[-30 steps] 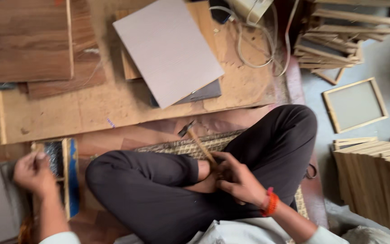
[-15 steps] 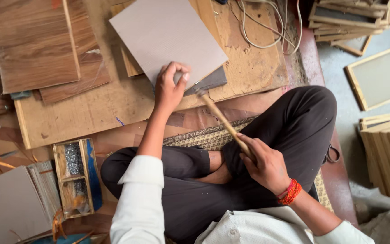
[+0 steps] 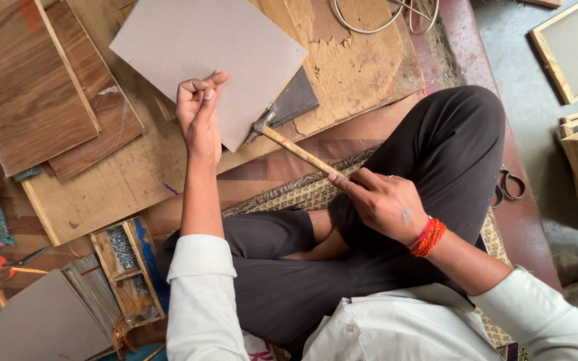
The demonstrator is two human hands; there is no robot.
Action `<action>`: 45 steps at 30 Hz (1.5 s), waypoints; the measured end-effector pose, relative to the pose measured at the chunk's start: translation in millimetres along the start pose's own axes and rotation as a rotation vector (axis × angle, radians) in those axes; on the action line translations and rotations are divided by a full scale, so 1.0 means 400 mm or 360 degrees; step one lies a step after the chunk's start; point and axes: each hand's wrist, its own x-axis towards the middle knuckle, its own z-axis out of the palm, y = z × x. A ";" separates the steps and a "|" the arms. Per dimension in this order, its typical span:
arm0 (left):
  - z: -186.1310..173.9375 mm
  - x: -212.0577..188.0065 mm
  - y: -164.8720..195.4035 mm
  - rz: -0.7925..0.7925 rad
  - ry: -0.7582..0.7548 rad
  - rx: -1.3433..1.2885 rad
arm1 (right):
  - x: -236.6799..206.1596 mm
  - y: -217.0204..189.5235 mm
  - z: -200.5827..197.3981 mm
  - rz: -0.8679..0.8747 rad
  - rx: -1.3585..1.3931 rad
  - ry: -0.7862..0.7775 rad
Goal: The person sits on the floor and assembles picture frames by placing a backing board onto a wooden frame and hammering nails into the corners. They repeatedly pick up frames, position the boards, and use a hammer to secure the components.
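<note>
The person sits cross-legged in black trousers on a woven patterned mat [image 3: 302, 194], facing a large, worn sheet of plywood [image 3: 135, 180] that lies on the floor. On that sheet rests a pale grey, finely ribbed square board [image 3: 202, 47], turned at an angle, with a darker grey panel [image 3: 296, 100] showing from under its right corner. The left hand [image 3: 199, 110] lies on the lower edge of the ribbed board with its fingers [image 3: 203, 85] curled and pressed together at the tips, as if pinching something small; what it pinches is too small to tell. The right hand [image 3: 386, 204], with an orange thread band at the wrist, is closed around the light wooden handle of a small hammer [image 3: 289, 144], whose dark metal head sits at the board's lower right edge, just beside the left hand. To the left lie two brown wood-grain veneer panels [image 3: 28, 87], one overlapping the other. Near the left knee stands a small wooden compartment box [image 3: 128, 267] holding tiny metal nails. A looped pale cable [image 3: 382, 17] lies at the top, light wooden frames [image 3: 570, 47] lie at the right, and dark scissors [image 3: 510, 187] rest beside the right knee.
</note>
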 end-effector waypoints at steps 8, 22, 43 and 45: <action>0.030 0.005 0.001 -0.0016 -0.0031 0.0151 | 0.002 0.056 -0.044 -0.0191 -0.0166 -0.0095; 0.019 0.013 -0.010 0.0005 -0.0103 0.0416 | 0.029 0.073 -0.065 -0.0154 -0.0099 -0.0045; 0.084 0.025 -0.051 0.0264 0.0120 0.1275 | 0.020 -0.029 0.044 0.1070 0.2328 0.0255; 0.063 0.041 -0.045 0.0130 0.0088 0.0769 | 0.009 -0.028 0.041 0.1073 0.2349 0.0262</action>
